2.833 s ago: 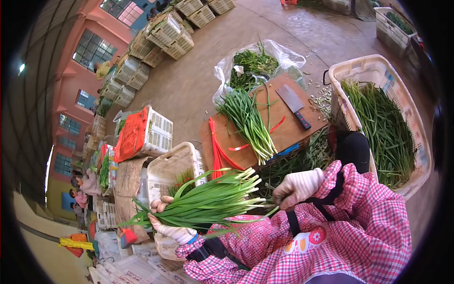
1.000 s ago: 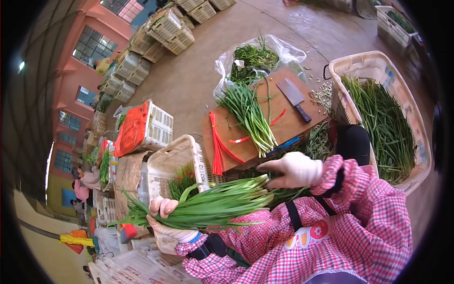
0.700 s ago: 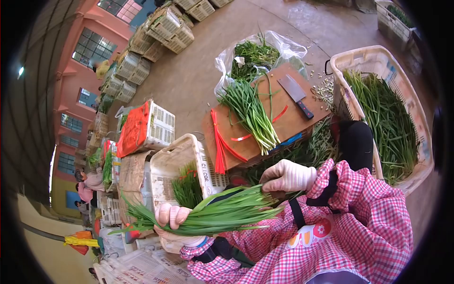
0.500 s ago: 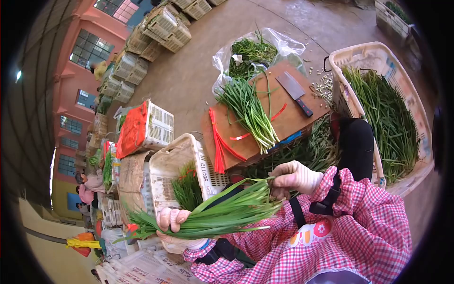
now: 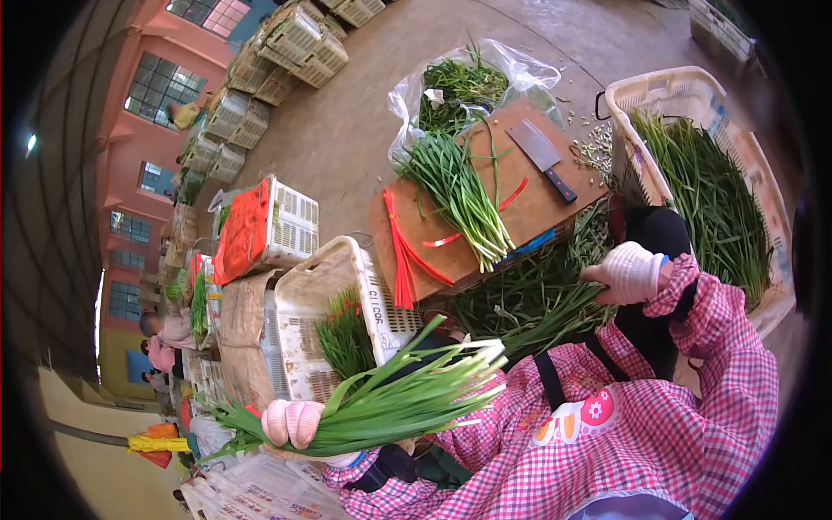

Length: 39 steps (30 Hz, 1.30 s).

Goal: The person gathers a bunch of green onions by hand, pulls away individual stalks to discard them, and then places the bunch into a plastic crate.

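Note:
Gloved, my left hand [image 5: 293,423] is wrapped round a bunch of long green leafy stalks [image 5: 390,403], pale ends toward the right. My right hand [image 5: 626,273], gloved too, is over the loose greens [image 5: 537,316] below the board, its fingers bent; whether it grips a leaf is too small to tell. On the brown board [image 5: 520,130] lie a second bunch of greens [image 5: 455,191], red ties [image 5: 401,260] and a cleaver [image 5: 536,147] with a dark handle.
A crate of greens [image 5: 659,87] stands at the right, another crate [image 5: 303,286] left of the board. Behind the board is a plastic bag [image 5: 529,78] of greens. Stacked crates [image 5: 303,48] line the far left, and people [image 5: 165,334] are at the left edge.
My right hand has left the held bunch and moved right and up, over the loose greens. My left hand, still round the bunch, has shifted slightly left and down.

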Motion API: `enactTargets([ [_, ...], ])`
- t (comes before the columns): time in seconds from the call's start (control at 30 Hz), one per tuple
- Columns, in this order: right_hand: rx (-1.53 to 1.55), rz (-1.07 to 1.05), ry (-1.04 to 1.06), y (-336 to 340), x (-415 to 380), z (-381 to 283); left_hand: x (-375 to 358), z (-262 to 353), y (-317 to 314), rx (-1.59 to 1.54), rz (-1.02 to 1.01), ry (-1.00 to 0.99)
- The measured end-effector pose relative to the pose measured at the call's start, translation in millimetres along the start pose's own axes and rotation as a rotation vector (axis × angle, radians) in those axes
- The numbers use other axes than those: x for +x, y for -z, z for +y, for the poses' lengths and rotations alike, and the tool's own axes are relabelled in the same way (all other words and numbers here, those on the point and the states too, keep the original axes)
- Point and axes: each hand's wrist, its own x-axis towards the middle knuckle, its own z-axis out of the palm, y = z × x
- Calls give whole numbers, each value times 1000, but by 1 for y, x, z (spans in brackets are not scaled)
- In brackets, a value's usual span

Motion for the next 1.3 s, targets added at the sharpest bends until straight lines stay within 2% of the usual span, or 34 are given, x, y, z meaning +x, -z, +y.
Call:
enactTargets([
  [0.03,2,2,-3,4,6,-5,1,0,1,5,-92,15],
  [0.1,301,403,265,10,21,-15,3,0,1,-15,-117,59],
  [0.13,432,374,301,30,25,-31,8,-5,-5,-33,-142,102],
  [0.17,529,471,430,23,43,-36,11,-11,-12,-38,-126,111],
  [0.23,630,485,627,43,58,-68,22,-27,-24,-51,-180,101],
  [0.27,732,436,782,49,69,-82,26,-35,-30,-72,-233,93],
  [0.33,884,276,920,57,75,-115,35,-47,-37,-57,-235,88],
  [0.37,867,197,982,58,80,-129,39,-48,-38,-55,-298,150],
  [0.4,915,265,1093,47,90,-142,41,-50,-39,-54,-361,212],
  [0.43,942,141,1084,38,98,-151,39,-51,-43,-57,-352,215],
  [0.47,971,15,1071,39,96,-158,37,-53,-51,-18,-204,144],
  [0.5,865,32,998,41,92,-152,34,-54,-56,22,-55,73],
  [0.53,901,59,932,43,84,-147,30,-52,-54,19,-42,78],
  [0.6,938,155,913,28,91,-131,28,-43,-49,103,109,-1],
  [0.67,757,139,715,15,93,-109,34,-46,-46,99,37,17],
  [0.7,804,211,789,4,94,-96,35,-37,-38,54,48,25],
  [0.73,628,328,714,-6,93,-81,35,-30,-33,9,59,33],
  [0.77,586,324,679,-13,90,-66,33,-24,-29,28,75,28],
  [0.83,406,223,453,-30,84,-39,31,-12,-22,41,123,-26],
  [0.9,28,90,349,-45,76,-19,26,0,-14,59,222,-102],
  [0.93,-207,-83,316,-47,74,-16,21,11,-5,65,219,-104],
  [1.0,-194,-171,258,-32,55,-23,15,30,15,130,209,-118],
  [1.1,109,221,375,-9,42,-45,15,25,13,109,211,-115],
  [1.13,318,430,465,-6,40,-55,16,23,13,81,218,-129],
  [1.2,566,529,528,5,40,-78,19,13,9,51,203,-135],
  [1.3,593,554,495,17,47,-111,27,-3,-2,19,171,-123],
])
